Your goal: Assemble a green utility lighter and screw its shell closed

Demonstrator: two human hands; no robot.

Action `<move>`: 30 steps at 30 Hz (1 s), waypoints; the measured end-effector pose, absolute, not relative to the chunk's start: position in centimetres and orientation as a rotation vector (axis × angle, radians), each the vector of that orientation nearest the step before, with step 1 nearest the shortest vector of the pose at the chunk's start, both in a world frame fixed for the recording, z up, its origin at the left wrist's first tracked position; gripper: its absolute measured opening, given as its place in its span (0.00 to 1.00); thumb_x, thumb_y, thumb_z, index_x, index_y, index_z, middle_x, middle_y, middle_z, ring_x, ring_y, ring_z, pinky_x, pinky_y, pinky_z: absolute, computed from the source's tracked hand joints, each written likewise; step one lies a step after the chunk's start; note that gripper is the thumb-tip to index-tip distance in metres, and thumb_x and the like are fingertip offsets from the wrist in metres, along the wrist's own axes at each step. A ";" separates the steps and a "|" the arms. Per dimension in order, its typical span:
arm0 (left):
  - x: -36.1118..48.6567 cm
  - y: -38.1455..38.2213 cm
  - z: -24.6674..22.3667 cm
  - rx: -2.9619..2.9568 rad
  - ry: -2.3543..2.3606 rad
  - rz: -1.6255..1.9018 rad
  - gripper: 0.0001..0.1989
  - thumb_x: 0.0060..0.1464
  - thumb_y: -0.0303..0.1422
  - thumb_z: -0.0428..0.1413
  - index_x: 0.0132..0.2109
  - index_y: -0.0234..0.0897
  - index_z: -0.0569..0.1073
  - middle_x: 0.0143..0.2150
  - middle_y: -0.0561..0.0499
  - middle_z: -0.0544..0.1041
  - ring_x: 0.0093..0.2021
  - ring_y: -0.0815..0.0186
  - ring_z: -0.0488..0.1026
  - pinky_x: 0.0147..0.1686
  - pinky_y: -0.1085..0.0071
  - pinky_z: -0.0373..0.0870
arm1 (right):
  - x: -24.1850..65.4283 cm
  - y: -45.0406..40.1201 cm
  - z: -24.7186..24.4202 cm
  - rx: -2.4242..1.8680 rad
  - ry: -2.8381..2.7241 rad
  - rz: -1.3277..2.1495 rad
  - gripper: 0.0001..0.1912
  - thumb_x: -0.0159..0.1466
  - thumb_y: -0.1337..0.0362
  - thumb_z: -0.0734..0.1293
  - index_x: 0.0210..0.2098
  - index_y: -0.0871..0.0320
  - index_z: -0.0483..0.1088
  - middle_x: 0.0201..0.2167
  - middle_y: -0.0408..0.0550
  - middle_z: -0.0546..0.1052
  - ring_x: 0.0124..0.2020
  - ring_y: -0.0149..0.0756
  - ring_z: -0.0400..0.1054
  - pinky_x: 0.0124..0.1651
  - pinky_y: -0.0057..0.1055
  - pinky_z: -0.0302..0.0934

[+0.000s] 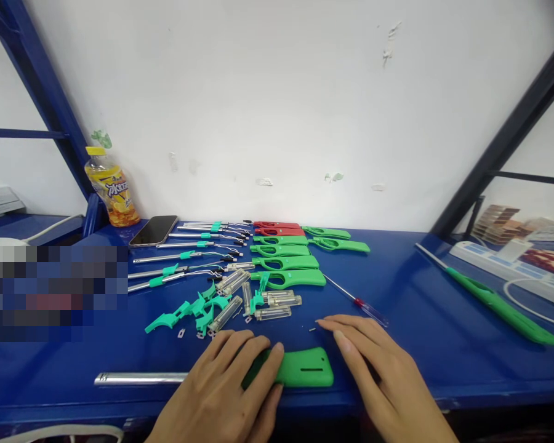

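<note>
Your left hand (226,380): fingers clamped on green lighter (300,363) | your right hand (373,357): fingertips apart, near tiny pin (312,329)

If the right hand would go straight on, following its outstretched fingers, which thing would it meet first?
Probably the small metal piece, lying just past the fingertips of the right hand. The exact line and fingertip height are hard to judge from this view.

The head-worn camera faces forward and down from the near side of the bench (397,271), hands (221,381) close, wall (281,111) far.
</note>
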State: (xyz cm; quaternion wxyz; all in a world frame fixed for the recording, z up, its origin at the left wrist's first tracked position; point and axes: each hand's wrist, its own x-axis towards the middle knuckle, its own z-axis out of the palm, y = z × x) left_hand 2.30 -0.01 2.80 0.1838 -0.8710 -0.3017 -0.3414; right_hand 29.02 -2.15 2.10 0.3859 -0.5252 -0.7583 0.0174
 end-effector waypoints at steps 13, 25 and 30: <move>2.5 0.5 2.0 -2.427 -0.818 -0.961 0.17 0.75 0.30 0.47 0.56 0.35 0.80 0.47 0.48 0.85 0.47 0.58 0.82 0.52 0.59 0.77 | 28.1 2.0 3.8 -1.402 -2.056 0.358 0.08 0.76 0.64 0.67 0.40 0.50 0.77 0.43 0.43 0.79 0.42 0.37 0.78 0.47 0.31 0.71; 2.6 0.5 2.2 -2.442 -0.796 -0.935 0.16 0.76 0.31 0.48 0.58 0.40 0.80 0.49 0.49 0.84 0.49 0.59 0.80 0.53 0.60 0.75 | 28.6 1.1 4.5 -1.305 -1.805 0.312 0.12 0.74 0.52 0.68 0.43 0.51 0.81 0.36 0.43 0.84 0.36 0.38 0.80 0.43 0.28 0.75; 2.1 0.6 2.0 -2.494 -0.743 -0.789 0.20 0.74 0.29 0.51 0.67 0.48 0.75 0.51 0.49 0.82 0.49 0.57 0.79 0.50 0.59 0.76 | 28.3 0.0 4.6 -1.163 -1.729 0.279 0.10 0.71 0.51 0.73 0.38 0.47 0.84 0.34 0.41 0.83 0.33 0.34 0.79 0.41 0.24 0.74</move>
